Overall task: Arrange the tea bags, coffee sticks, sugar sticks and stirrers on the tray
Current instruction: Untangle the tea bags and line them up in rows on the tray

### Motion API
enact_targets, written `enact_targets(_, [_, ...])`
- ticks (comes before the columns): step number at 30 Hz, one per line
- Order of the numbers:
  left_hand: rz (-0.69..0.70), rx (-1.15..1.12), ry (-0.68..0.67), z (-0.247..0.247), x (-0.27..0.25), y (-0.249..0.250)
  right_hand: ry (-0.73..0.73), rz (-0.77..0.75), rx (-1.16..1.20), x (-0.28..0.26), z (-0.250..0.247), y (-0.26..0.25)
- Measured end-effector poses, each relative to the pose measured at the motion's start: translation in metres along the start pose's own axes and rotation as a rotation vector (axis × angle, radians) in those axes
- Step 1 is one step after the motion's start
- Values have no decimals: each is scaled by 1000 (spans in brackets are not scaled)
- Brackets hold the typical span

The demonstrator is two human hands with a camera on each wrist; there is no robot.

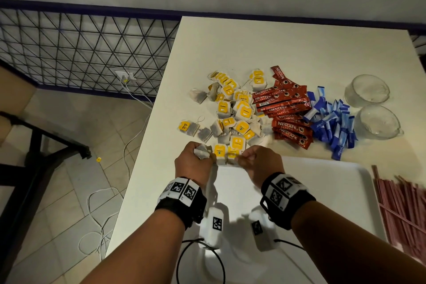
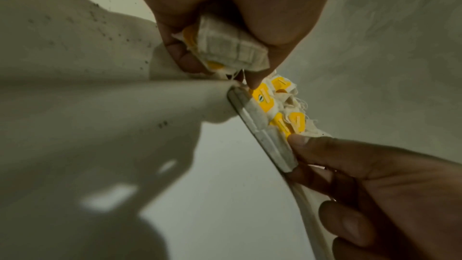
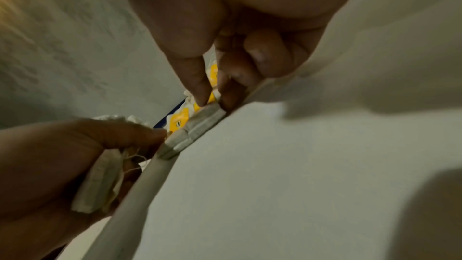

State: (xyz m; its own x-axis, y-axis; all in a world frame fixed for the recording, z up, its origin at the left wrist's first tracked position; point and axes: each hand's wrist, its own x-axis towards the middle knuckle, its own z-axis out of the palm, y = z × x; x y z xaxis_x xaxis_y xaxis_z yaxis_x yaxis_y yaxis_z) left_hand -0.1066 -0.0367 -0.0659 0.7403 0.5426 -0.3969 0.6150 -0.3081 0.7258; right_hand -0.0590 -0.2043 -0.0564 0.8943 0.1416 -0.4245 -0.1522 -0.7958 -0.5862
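Table (image 1: pixel 230 48) far half bare; both hands' fingers pinch tea bags (image 1: pixel 227 157) at tray (image 1: pixel 322 182) rim.

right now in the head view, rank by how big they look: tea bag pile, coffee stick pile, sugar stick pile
1. tea bag pile, the widest spread
2. and 3. coffee stick pile and sugar stick pile look alike, so I won't rank them

Your tea bags (image 1: pixel 232 108): off-white paper, yellow tags. Coffee sticks (image 1: pixel 284 108) red, white lettering. Sugar sticks (image 1: pixel 332 120) blue and white. Stirrers (image 1: pixel 401 205) pink-red. Tray (image 1: pixel 322 182) white. Wristbands (image 1: pixel 181 191) black with black-and-white square markers.
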Motion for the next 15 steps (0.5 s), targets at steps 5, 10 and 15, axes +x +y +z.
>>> enact_targets(5, [-10,-73,50,-8,0,-3,37,22,54,-3,-3,0])
enact_targets(10, [-144,-727,-177,-16,-24,17,18,-160,212,-20,-17,-15])
enact_targets(15, [-380,-1167,-351,-8,-28,29,-88,-441,370,-37,-22,-30])
